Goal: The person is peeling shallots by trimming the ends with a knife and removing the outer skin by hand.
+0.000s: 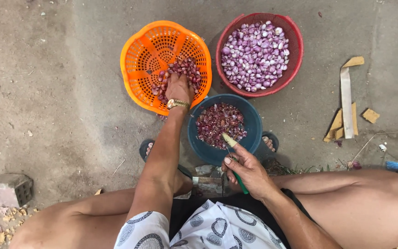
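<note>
Left hand (179, 87) digs into unpeeled shallots (185, 69) in the orange basket (143, 60), fingers curled around some. Beside it, right hand (247, 170) grips a green-handled knife (236, 166), blade idle.

gold wristwatch (178, 103), sandals — black-and-white patterned garment (217, 228)

bare grey concrete floor (61, 69) in daylight, perhaps a brick (9, 189) at its left edge.
</note>
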